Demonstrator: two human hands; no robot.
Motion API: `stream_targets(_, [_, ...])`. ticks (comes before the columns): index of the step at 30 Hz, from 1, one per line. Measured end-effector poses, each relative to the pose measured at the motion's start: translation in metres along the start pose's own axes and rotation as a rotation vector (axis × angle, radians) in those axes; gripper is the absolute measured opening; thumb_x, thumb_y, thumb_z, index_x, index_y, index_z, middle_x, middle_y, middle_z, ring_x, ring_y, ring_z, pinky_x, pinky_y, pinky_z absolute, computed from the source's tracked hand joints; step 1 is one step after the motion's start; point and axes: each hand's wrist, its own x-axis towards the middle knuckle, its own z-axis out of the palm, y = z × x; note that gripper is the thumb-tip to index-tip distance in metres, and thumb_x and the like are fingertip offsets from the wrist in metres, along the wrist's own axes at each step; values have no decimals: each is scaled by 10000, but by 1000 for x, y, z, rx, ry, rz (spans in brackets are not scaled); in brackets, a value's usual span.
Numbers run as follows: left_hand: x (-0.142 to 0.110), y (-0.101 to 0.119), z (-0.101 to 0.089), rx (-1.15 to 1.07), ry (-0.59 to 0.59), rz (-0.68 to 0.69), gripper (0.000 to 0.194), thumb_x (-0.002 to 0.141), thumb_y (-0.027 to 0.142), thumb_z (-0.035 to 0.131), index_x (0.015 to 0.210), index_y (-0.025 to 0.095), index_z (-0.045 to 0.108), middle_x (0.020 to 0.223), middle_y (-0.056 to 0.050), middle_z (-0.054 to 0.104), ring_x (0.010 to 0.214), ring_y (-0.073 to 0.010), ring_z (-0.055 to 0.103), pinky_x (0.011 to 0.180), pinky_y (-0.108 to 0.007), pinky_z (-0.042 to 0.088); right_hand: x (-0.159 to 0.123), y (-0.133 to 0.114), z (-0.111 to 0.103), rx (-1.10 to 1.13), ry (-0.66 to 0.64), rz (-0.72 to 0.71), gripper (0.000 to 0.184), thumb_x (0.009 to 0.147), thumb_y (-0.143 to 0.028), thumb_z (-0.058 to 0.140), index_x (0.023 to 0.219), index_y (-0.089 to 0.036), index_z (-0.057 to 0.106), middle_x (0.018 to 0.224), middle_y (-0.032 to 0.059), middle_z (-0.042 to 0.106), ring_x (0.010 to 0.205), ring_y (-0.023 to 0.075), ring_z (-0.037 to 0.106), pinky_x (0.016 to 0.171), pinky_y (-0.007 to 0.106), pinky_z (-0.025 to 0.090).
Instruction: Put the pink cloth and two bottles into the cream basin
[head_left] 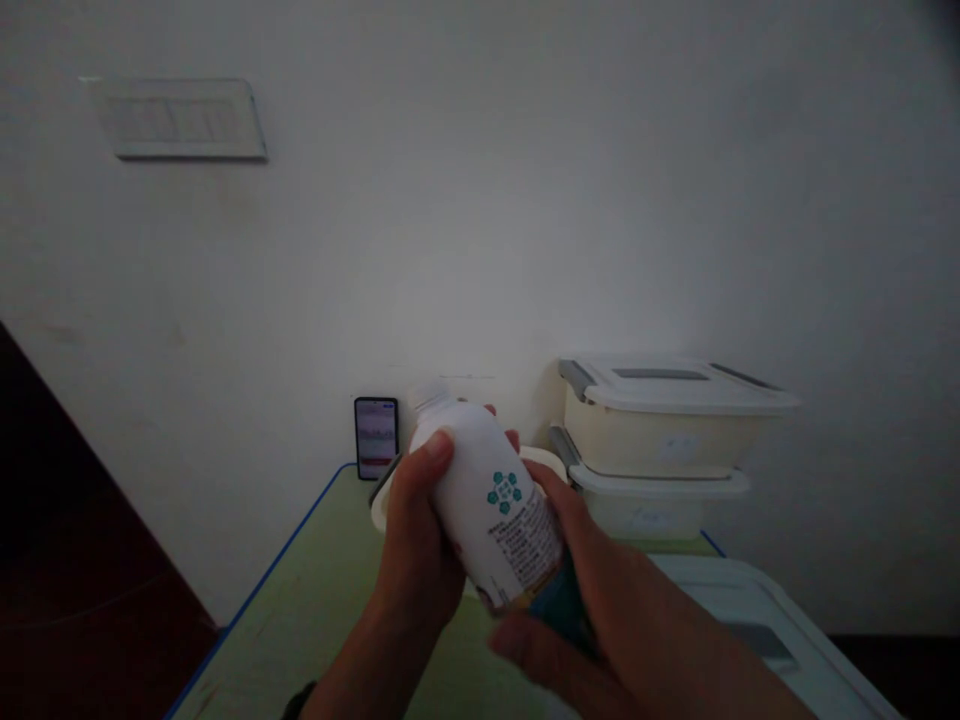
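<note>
A white plastic bottle (472, 470) with a green flower-like logo and small dark print is held up in front of me, tilted with its neck toward the upper left. My left hand (420, 535) wraps round its upper side, thumb pressed near the shoulder. Round the lower end, my right hand (600, 590) grips the bottle, its fingers partly behind it. A dark teal area (562, 605) shows between my right thumb and fingers; whether it belongs to the label or is a separate thing I cannot tell.
A phone (376, 438) leans against the wall at the back of the green table (322, 590). Behind the bottle is a partly hidden pale container (382, 505). Two lidded boxes (660, 435) are stacked at right, with a large pale lid (750, 590) nearer me.
</note>
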Motion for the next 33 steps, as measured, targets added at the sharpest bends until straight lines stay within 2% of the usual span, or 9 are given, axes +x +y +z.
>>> stream_targets(4, [-3,1,-1,-68,-80,-91,475,602,430,626,1013,208,541,856,-58,699,692,-235,667,611,-351,532,2,0,-3,90,20,20,920,706,-512,664,1445,-321,151,1354,111,503,1097,309,592,789,404,538])
stream_targets(11, [-4,0,-5,-115,-212,-88,351,660,391,581,955,201,562,811,-56,711,733,-237,674,667,-353,528,6,-8,0,131,-31,117,1012,645,-440,704,1456,-254,128,1186,132,620,948,303,654,728,415,543])
stream_targets(16, [-2,-1,-2,-128,-147,-121,410,635,397,607,994,206,552,850,-60,721,719,-227,672,633,-334,529,4,-10,2,74,0,143,1006,666,-445,676,1469,-217,114,1186,152,629,906,302,673,686,391,555])
stream_targets(25, [0,-3,1,-59,-7,-200,481,522,441,655,927,184,611,770,-83,728,665,-251,674,581,-343,534,4,-14,2,54,-4,200,985,673,-427,663,1472,-200,135,1159,153,647,854,291,684,662,372,540])
stream_targets(33, [0,-1,2,39,18,-231,492,512,480,635,878,153,657,709,-110,726,625,-231,668,568,-315,525,3,-12,5,63,-21,208,980,671,-440,655,1470,-236,124,1177,138,627,865,287,674,656,372,531])
